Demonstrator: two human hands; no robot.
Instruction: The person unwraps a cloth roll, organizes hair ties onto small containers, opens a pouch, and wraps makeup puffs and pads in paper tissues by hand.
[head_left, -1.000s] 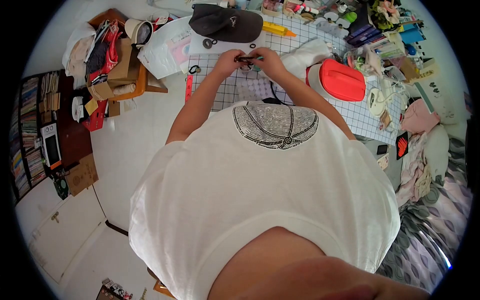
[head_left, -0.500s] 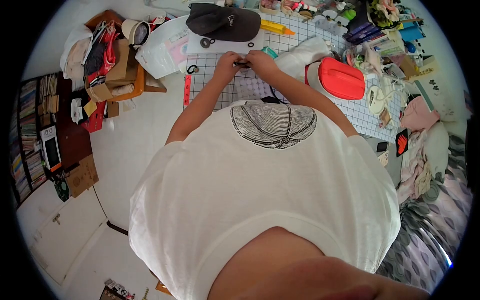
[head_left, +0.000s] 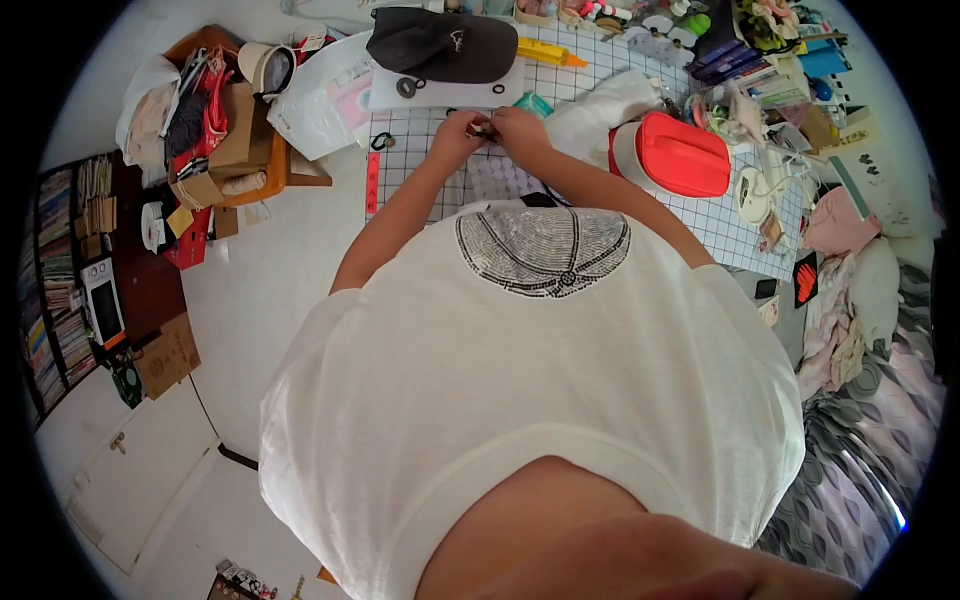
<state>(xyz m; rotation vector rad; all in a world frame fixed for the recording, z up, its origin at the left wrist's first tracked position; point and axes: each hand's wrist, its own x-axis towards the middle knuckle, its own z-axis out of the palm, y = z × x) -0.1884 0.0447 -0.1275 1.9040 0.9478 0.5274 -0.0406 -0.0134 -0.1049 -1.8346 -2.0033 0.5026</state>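
A small dark object (head_left: 484, 131) is pinched between the fingertips of the left hand (head_left: 460, 136) and the right hand (head_left: 521, 134), both curled closed and held close together above the gridded counter (head_left: 408, 190), toward its left part. Most of the object is covered by the fingers, so its shape cannot be made out, and which fingers bear on it cannot be told.

Beneath the wrists, a translucent dotted sheet (head_left: 500, 178) is seen, its near part cut off by the white shirt (head_left: 500, 360); the counter's near edge is largely concealed by the shirt as well. A black item (head_left: 538, 199) is hidden there except for a small portion.

Beyond the hands, a dark cap (head_left: 445, 46) is set on a flat white piece (head_left: 455, 94), much of which is covered by it; the lettering on the cap is too small to be read. A teal packet (head_left: 534, 104) is partly blocked by the right hand. Near the counter's left edge, a dark ring (head_left: 382, 141) and a red strip (head_left: 373, 183) are placed. Along the far edge, small items are cut off by the frame.
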